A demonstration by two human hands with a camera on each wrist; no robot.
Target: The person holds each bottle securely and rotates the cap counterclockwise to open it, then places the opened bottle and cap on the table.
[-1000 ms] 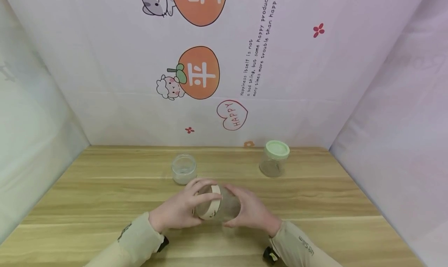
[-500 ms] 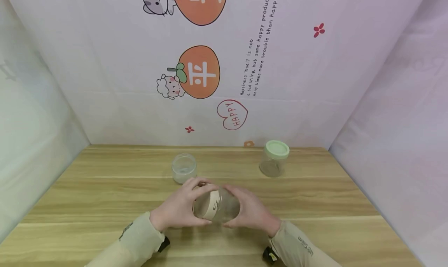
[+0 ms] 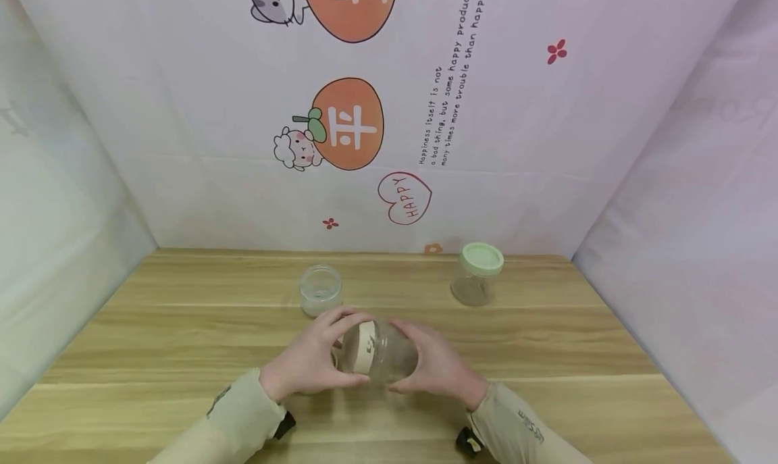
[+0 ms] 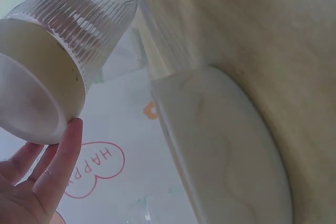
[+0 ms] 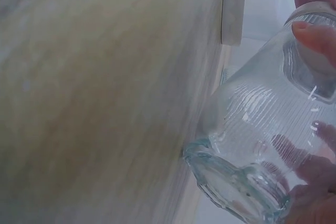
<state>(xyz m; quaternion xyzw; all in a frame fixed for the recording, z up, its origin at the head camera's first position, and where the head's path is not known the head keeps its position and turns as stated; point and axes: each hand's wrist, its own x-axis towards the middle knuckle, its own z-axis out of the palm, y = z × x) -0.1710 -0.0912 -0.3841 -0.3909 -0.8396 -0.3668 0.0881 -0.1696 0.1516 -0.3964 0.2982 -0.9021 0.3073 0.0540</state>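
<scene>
A ribbed glass jar (image 3: 396, 352) lies tilted on its side between my hands, close over the table. My right hand (image 3: 446, 366) grips it round the base end, thumb and fingers spread about the glass (image 5: 252, 114). At its other end is a cream lid (image 3: 365, 348) with a small dark print on its side. My left hand (image 3: 306, 359) holds this lid between thumb and fingers, with fingertips at its edge in the left wrist view. Below, a second pale round lid (image 4: 226, 150) lies on the table, mostly hidden by my left hand in the head view.
On the wooden table (image 3: 182, 329), a small lidless glass jar (image 3: 320, 292) stands just beyond my left hand. Farther back on the right stands a glass jar with a green lid (image 3: 477, 275). A printed white cloth (image 3: 486, 200) hangs behind, with plain cloth at both sides.
The print on the cream lid's side has moved upward as the lid turned. My left fingers have shifted slightly on it. My right hand and the other jars have stayed in place.
</scene>
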